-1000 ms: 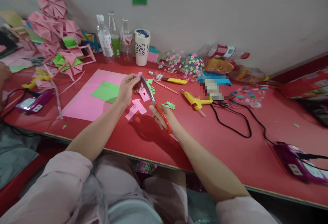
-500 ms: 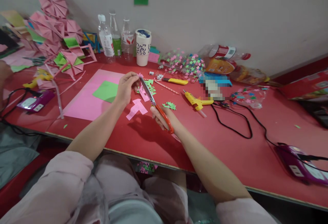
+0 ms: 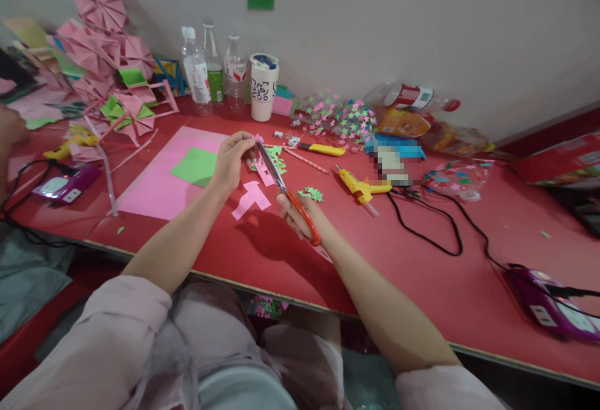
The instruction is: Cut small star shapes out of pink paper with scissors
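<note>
My right hand (image 3: 300, 215) is closed around the handles of orange-handled scissors (image 3: 304, 217), whose blades point away and up to the left. Between the fingertips of my left hand (image 3: 234, 155) is a small piece of pink paper (image 3: 258, 139), right at the tips of the blades. Below the blades lie pink paper scraps (image 3: 252, 200) and a heap of green scraps (image 3: 277, 160). Small green paper stars (image 3: 310, 194) are piled close to my right hand. A green paper square (image 3: 194, 167) rests on a larger pink sheet (image 3: 152, 188) by my left forearm.
A yellow glue gun (image 3: 360, 185) with a black cord and a yellow cutter knife (image 3: 323, 149) lie to the right. Bottles (image 3: 195, 72) and a white cup (image 3: 263, 94) stand along the wall. Purple power strips (image 3: 553, 300) sit at both sides. Another person's hand (image 3: 12, 127) shows far left.
The view has shifted very slightly. My hands, the scissors and the pink piece keep practically the same position.
</note>
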Demonstrator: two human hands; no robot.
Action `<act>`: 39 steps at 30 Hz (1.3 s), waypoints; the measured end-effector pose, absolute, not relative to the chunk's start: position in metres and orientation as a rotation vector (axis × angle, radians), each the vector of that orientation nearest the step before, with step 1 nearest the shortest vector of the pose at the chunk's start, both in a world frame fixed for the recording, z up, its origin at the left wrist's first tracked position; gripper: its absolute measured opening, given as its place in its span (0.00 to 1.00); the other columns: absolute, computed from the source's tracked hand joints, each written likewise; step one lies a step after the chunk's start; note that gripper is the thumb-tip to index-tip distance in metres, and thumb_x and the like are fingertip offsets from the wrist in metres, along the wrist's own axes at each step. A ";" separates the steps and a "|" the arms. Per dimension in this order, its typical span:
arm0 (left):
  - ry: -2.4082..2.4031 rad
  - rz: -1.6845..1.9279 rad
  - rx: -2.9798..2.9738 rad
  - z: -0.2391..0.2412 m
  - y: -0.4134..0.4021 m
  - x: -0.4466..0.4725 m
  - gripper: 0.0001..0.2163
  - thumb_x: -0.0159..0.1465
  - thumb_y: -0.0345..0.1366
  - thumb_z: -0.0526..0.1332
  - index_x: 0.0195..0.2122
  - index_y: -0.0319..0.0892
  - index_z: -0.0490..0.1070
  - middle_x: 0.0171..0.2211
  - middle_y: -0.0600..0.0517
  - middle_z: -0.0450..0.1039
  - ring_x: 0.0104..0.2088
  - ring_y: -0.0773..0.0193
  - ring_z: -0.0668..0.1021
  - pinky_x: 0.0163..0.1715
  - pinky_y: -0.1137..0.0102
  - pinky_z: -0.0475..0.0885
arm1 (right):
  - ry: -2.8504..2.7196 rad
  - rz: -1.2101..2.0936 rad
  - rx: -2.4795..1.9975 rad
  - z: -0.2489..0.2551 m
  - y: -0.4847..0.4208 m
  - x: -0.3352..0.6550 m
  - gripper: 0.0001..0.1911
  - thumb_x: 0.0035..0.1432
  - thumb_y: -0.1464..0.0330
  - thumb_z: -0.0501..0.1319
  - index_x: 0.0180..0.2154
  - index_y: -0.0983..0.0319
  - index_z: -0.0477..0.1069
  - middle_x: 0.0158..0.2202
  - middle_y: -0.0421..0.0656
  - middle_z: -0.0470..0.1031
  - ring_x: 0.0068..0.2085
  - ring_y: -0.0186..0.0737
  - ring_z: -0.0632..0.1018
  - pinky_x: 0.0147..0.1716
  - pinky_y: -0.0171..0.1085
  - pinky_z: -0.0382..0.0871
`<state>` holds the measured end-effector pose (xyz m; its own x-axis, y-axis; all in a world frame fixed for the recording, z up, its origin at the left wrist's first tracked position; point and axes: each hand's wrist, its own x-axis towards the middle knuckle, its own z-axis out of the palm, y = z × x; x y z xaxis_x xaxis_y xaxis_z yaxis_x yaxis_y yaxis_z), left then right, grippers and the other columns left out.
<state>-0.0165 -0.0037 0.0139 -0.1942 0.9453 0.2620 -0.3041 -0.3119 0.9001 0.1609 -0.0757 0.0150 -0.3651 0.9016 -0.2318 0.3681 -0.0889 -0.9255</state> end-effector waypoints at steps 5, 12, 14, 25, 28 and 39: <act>0.886 1.671 1.097 0.014 -0.003 -0.018 0.06 0.55 0.28 0.57 0.22 0.41 0.66 0.15 0.59 0.63 0.15 0.78 0.65 0.14 0.80 0.58 | -1.727 1.457 -1.389 0.016 -0.074 0.162 0.25 0.55 0.47 0.57 0.22 0.60 0.58 0.09 0.31 0.54 0.09 0.26 0.57 0.10 0.29 0.51; 0.914 1.662 1.107 0.014 -0.004 -0.019 0.06 0.55 0.30 0.57 0.21 0.42 0.66 0.15 0.59 0.63 0.14 0.78 0.64 0.14 0.80 0.58 | -1.740 1.435 -1.395 0.019 -0.075 0.163 0.25 0.55 0.47 0.57 0.21 0.60 0.58 0.09 0.31 0.54 0.10 0.27 0.57 0.09 0.30 0.52; 0.926 1.656 1.124 0.014 -0.003 -0.019 0.06 0.54 0.30 0.58 0.21 0.42 0.66 0.14 0.59 0.62 0.14 0.78 0.63 0.14 0.80 0.58 | -1.754 1.431 -1.384 0.020 -0.075 0.164 0.24 0.55 0.48 0.57 0.22 0.61 0.59 0.10 0.32 0.55 0.10 0.27 0.58 0.10 0.30 0.53; 0.924 1.638 1.161 0.012 -0.003 -0.021 0.07 0.54 0.30 0.59 0.20 0.41 0.66 0.13 0.59 0.62 0.13 0.78 0.63 0.14 0.80 0.56 | -1.743 1.440 -1.395 0.020 -0.073 0.164 0.25 0.54 0.47 0.57 0.21 0.60 0.59 0.09 0.31 0.53 0.10 0.27 0.56 0.10 0.29 0.52; 0.928 1.639 1.162 0.012 -0.002 -0.021 0.07 0.54 0.29 0.59 0.20 0.41 0.66 0.13 0.59 0.62 0.14 0.78 0.63 0.14 0.80 0.57 | -1.748 1.440 -1.413 0.020 -0.072 0.165 0.25 0.55 0.47 0.57 0.21 0.60 0.59 0.09 0.31 0.53 0.09 0.27 0.56 0.09 0.29 0.52; 0.888 1.652 1.161 0.012 -0.002 -0.021 0.07 0.54 0.29 0.58 0.20 0.41 0.66 0.13 0.59 0.63 0.13 0.77 0.63 0.14 0.80 0.57 | -1.778 1.421 -1.398 0.019 -0.071 0.165 0.26 0.53 0.46 0.57 0.20 0.60 0.58 0.08 0.31 0.53 0.09 0.27 0.57 0.09 0.29 0.52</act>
